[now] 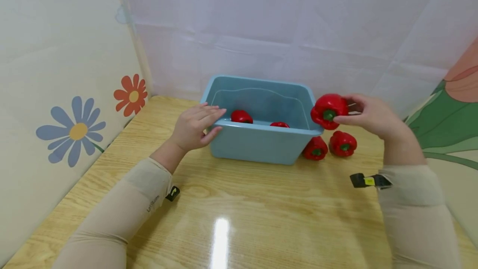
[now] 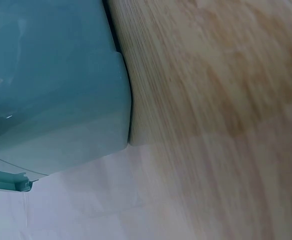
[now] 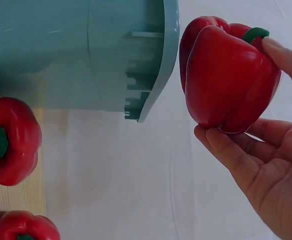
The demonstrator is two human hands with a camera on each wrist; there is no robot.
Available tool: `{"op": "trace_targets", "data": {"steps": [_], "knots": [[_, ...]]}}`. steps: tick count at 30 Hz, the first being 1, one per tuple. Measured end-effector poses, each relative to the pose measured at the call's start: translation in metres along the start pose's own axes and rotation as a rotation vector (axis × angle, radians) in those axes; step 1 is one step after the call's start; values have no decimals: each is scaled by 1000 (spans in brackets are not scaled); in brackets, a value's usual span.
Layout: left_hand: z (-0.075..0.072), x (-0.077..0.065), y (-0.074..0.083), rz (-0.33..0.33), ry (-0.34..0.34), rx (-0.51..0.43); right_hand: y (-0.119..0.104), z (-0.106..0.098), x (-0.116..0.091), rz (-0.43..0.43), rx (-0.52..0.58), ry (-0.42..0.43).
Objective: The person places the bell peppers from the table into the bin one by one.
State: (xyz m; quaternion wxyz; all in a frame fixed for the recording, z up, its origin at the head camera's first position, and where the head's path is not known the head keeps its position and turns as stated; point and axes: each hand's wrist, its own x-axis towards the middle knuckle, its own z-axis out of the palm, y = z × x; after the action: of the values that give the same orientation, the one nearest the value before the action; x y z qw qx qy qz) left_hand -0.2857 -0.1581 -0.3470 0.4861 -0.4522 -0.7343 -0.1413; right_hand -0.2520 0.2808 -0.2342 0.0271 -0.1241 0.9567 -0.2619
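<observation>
A light blue plastic bin [image 1: 257,144] stands on the table, and inside it two red bell peppers show, one at the left [image 1: 241,116] and one partly hidden by the front rim [image 1: 279,124]. My left hand [image 1: 194,125] rests on the bin's left rim with its fingers extended. Beside the right rim, at about rim height, my right hand [image 1: 373,115] holds a red bell pepper [image 3: 231,75] between thumb and fingers. Below it on the table sit two more red bell peppers, one near the bin [image 1: 315,148] and another farther right [image 1: 342,143].
The wooden table [image 1: 231,202] reaches back to a pale cloth wall [image 1: 261,32]. Flower-patterned panels stand at the left [image 1: 78,132] and right [image 1: 448,123]. A black wrist camera [image 1: 367,180] sits on the right sleeve.
</observation>
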Motion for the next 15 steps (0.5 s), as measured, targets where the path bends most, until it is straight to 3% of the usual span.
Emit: {"op": "trace_targets", "data": {"steps": [15], "knots": [[0,0,-1,6,0,3,-3,11,14,-44,48,-5]]}}
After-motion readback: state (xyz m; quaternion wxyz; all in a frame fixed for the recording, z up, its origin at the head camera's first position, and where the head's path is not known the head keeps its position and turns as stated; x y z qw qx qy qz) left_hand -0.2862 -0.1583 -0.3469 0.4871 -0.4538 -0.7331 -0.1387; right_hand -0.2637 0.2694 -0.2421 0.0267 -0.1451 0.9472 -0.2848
